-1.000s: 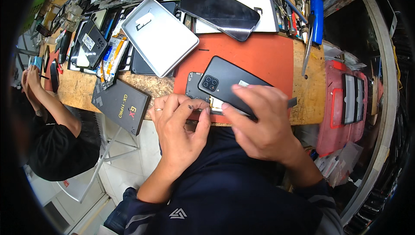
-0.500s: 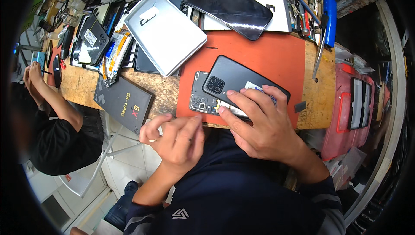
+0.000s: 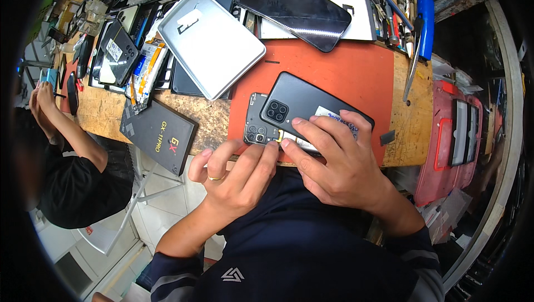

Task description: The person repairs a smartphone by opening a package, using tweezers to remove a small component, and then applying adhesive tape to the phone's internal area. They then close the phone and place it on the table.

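Note:
An opened phone [image 3: 256, 129] lies on the orange-red mat, its camera lenses and inner parts exposed. Across it, at a slant, lies a black phone back cover [image 3: 300, 99] with a camera block and a white handwritten label. My right hand [image 3: 342, 160] grips the cover, fingers over its near edge and thumb on the opened phone near a yellow flex strip. My left hand [image 3: 236, 182], a ring on one finger, is at the phone's near edge. Its index fingertip touches beside the flex strip; the other fingers are bent and apart, and its thumb is hidden.
A metal tray [image 3: 214, 43] and a large dark phone screen [image 3: 295, 10] lie beyond the mat [image 3: 356, 68]. A black box [image 3: 158, 135] sits to the left. Tools [image 3: 392, 18] crowd the far right, above a red case [image 3: 445, 135]. Another person's arm [image 3: 75, 129] works far left.
My left hand has shifted right and forward, bringing its index fingertip to the opened phone beside my right thumb. My right hand and the back cover have stayed nearly still.

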Action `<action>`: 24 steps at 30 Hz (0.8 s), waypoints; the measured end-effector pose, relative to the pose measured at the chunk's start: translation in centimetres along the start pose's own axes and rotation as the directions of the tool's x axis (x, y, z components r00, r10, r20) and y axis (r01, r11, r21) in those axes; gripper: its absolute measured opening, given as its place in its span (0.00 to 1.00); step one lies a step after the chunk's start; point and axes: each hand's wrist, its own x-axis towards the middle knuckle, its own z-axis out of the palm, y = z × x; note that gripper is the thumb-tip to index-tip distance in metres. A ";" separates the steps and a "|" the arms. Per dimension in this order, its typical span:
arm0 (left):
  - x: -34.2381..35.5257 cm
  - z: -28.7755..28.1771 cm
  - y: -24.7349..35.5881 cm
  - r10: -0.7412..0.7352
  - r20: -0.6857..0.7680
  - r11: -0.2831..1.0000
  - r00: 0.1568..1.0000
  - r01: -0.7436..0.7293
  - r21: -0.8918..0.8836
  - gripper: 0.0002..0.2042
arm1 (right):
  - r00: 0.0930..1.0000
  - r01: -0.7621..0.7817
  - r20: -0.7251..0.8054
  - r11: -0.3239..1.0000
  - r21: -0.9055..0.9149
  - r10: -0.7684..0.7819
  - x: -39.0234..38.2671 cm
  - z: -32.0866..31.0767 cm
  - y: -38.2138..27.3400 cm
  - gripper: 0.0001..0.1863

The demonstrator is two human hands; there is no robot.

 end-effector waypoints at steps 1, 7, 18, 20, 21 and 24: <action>0.2 0.0 0.0 0.005 -0.001 1.000 1.000 -0.005 0.009 0.09 | 1.000 0.001 0.001 1.000 -0.002 -0.001 0.0 0.0 0.0 0.23; 0.1 0.2 -0.4 0.046 -0.028 0.999 0.999 -0.045 0.007 0.09 | 1.000 0.002 -0.025 1.000 -0.005 -0.002 0.0 0.2 0.1 0.21; 0.9 -0.4 -0.3 0.069 0.036 0.998 0.997 -0.069 0.004 0.09 | 1.000 0.002 -0.031 1.000 -0.020 -0.003 0.0 0.5 0.1 0.20; 1.5 -0.6 -0.3 0.079 0.065 0.997 0.995 -0.079 -0.003 0.09 | 0.999 0.004 -0.036 1.000 -0.022 -0.005 0.1 0.3 0.2 0.21; 1.5 -0.6 -0.7 0.091 0.065 0.996 0.994 -0.090 -0.022 0.09 | 0.999 0.006 -0.050 1.000 -0.007 -0.006 0.1 0.2 0.2 0.21; 0.7 -0.4 -1.7 0.107 0.051 0.993 0.993 -0.104 -0.063 0.12 | 0.996 -0.023 -0.087 1.000 0.017 0.024 -0.2 -0.8 0.6 0.22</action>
